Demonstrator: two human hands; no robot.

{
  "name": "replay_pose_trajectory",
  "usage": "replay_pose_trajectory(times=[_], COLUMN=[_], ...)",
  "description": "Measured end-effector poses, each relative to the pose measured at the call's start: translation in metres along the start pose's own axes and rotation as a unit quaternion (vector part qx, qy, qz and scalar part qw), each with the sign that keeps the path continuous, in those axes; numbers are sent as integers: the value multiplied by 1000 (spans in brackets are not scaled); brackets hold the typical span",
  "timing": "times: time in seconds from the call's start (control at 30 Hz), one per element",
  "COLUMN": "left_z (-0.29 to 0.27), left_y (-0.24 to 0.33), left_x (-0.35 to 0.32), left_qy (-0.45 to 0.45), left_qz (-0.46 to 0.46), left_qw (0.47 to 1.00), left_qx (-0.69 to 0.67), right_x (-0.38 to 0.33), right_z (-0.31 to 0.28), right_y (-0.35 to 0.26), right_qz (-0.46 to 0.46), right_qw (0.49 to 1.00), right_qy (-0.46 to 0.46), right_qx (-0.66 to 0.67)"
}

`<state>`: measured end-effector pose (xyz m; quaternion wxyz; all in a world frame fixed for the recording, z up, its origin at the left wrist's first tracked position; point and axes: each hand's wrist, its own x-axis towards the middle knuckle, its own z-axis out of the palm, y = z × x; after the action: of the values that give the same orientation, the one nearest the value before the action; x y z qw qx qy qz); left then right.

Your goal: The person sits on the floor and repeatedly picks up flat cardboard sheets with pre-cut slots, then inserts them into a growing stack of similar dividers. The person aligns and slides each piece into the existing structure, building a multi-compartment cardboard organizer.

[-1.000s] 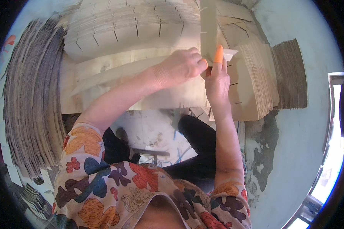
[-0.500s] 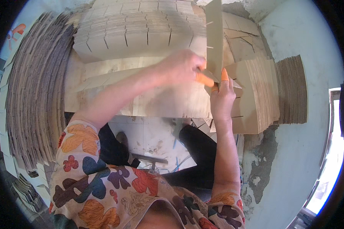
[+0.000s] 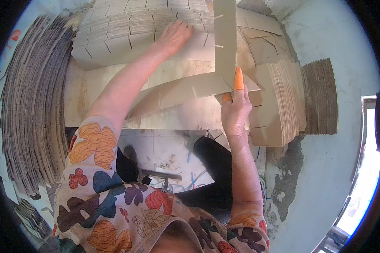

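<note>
Your single head camera looked steeply down, close over the plywood worktable (image 3: 114, 88). Nearer than that table sat your lap; beyond its far edge rose slotted cardboard stacks (image 3: 131, 25).

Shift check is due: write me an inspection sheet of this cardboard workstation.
Surface: plywood worktop, mostly covered.
Job's things: two slotted cardboard strips joined crosswise; pile of slotted strips behind.
Clutter: cardboard stacks at left and right.
Grippers: left hand rests on the pile; right hand, orange fingertip covers, pinches the joined strips.
Cables: thin blue wires on the floor.
Surroundings: stained concrete floor.
</note>
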<state>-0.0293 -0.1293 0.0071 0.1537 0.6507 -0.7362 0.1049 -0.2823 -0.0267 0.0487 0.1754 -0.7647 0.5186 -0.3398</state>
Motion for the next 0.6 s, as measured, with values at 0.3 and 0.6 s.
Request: replay_pose_trajectory(times=[0.3, 0.6], left_z=[-15, -26], left_y=[4, 17], left_x=[-16, -25], left_qy=[54, 86], left_qz=[86, 119], left_qw=[993, 987], left_qx=[-60, -63], right_x=[1, 0], right_z=[-2, -3], right_y=[-2, 1], right_qz=[-26, -64], right_qw=[999, 997], right_qy=[18, 36], right_qx=[38, 21])
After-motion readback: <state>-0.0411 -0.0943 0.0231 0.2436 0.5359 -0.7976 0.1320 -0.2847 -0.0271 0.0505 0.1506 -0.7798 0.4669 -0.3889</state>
